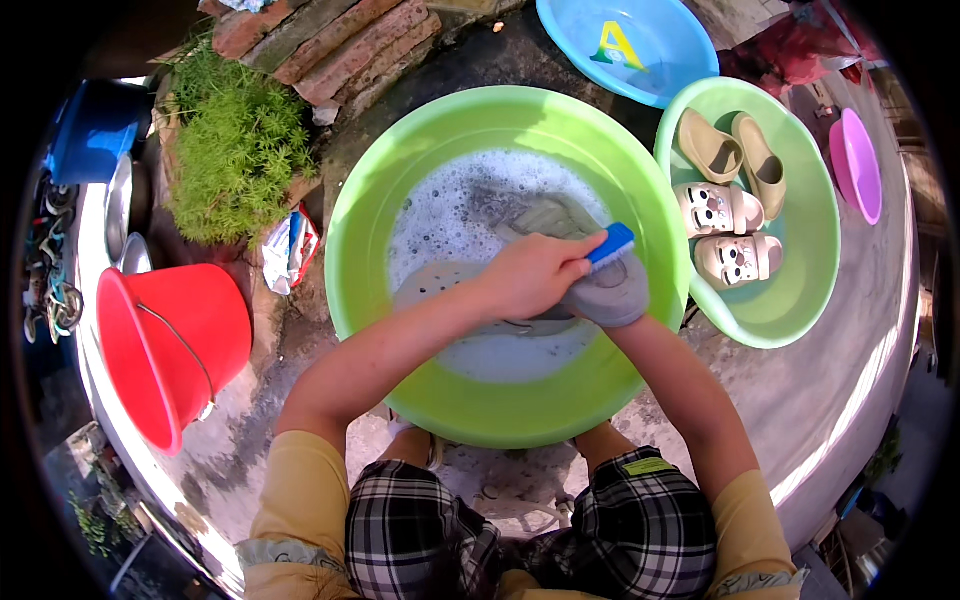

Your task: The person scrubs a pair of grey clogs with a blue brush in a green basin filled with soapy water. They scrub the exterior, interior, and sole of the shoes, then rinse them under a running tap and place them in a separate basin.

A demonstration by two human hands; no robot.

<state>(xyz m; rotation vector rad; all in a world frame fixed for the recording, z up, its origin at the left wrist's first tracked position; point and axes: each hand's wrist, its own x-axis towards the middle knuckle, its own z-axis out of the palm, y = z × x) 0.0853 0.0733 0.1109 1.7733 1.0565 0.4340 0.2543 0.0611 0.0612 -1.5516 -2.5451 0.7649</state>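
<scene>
My left hand [530, 275] is closed round a blue scrubbing brush [610, 243], its pale bristles against a grey shoe [612, 292]. From the lower right, my right hand [626, 335] reaches under that shoe and holds it up; its fingers are mostly hidden behind the shoe. Another grey shoe with holes [436, 282] lies partly in the suds, beneath my left wrist. Both shoes are inside a large green basin [365, 200] of foamy water [440, 215], which stands in front of my knees.
To the right, a pale green basin [815, 240] holds tan clogs [762, 165] and pinkish clogs with faces [735, 260]. Beyond are a blue basin [665, 50] and a pink basin [855, 165]. A red bucket [200, 330], a crumpled packet [290, 250], a green plant [240, 150] and bricks [345, 50] are leftward.
</scene>
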